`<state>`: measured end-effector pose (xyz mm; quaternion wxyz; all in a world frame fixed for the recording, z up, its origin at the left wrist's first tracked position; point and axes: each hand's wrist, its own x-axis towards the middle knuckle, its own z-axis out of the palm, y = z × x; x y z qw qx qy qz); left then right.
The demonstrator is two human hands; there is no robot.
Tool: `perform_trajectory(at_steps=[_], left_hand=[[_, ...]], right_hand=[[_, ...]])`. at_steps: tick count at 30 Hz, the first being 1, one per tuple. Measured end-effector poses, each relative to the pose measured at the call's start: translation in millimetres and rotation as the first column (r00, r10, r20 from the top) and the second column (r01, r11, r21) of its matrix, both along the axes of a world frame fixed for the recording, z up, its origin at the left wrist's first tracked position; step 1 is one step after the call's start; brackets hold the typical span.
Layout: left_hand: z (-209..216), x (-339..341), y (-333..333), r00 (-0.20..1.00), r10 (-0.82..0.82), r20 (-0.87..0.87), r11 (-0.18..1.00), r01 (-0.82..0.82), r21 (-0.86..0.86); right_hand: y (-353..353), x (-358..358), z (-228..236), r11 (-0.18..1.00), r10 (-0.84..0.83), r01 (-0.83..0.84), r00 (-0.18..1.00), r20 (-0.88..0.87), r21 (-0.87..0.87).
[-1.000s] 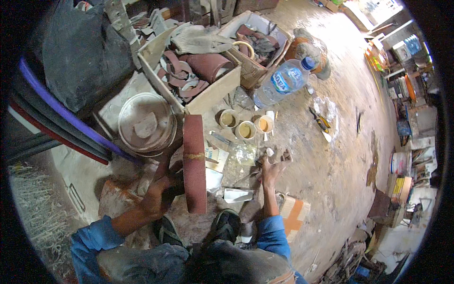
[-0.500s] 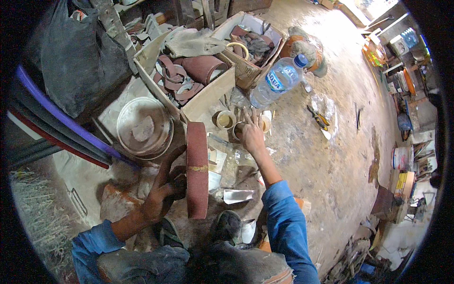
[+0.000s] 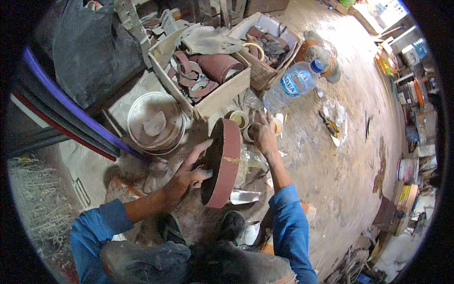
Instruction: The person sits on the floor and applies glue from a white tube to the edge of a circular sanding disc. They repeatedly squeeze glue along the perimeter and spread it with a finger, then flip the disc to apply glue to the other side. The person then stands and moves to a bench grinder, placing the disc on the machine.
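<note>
Bare concrete floor (image 3: 312,165) lies right of the right hand's (image 3: 265,137) fingers. Just right of the left hand's (image 3: 184,180) spread fingers, the abrasive-faced wheel's (image 3: 227,175) visible rim looks fully covered, seam included; their grip I cannot tell. The right hand reaches forward, fingers bent down over a cup (image 3: 247,136), grasp hidden.

Dusty brn flr (image 3: 345,189) w/ dk stain (image 3: 379,177), bright light (image 3: 387,12) upper R, clutter (image 3: 407,170) far R.

Left hand (image 3: 183,181) holding reddish belt (image 3: 229,165), right hand (image 3: 263,133) near cups (image 3: 278,126)
</note>
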<state>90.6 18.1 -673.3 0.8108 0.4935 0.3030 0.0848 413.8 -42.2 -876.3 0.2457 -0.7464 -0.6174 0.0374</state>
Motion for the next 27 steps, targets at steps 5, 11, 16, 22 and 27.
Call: perform_trajectory(at_steps=[5, 11, 16, 22, 27], left_hand=[[-14.5, 2.9, 0.0, 1.000, -0.015, -0.020, 0.999, 0.014, -0.034], [-32.0, 4.5, -10.2, 1.000, 0.002, 0.030, 0.991, 0.002, -0.137], [-26.6, 3.8, -14.7, 0.997, -0.018, 0.074, 0.989, 0.028, -0.143], [-19.7, 5.8, -16.9, 0.993, 0.008, 0.120, 0.998, 0.000, -0.067], [-14.9, 4.3, -17.0, 0.998, -0.025, 0.058, 1.000, 0.026, -0.014]], right_hand=[[-22.8, -30.9, 87.0, 0.960, -0.217, 0.273, 0.866, -0.451, 0.063], [-69.7, -105.0, 207.4, 0.945, -0.075, 0.304, 0.556, -0.827, 0.119], [-67.1, -138.1, 232.3, 0.958, 0.012, 0.194, 0.707, -0.708, 0.210], [-62.9, -148.9, 232.9, 0.960, 0.020, 0.161, 0.778, -0.629, 0.230], [-59.5, -154.0, 233.7, 0.951, 0.034, 0.166, 0.782, -0.622, 0.262]])
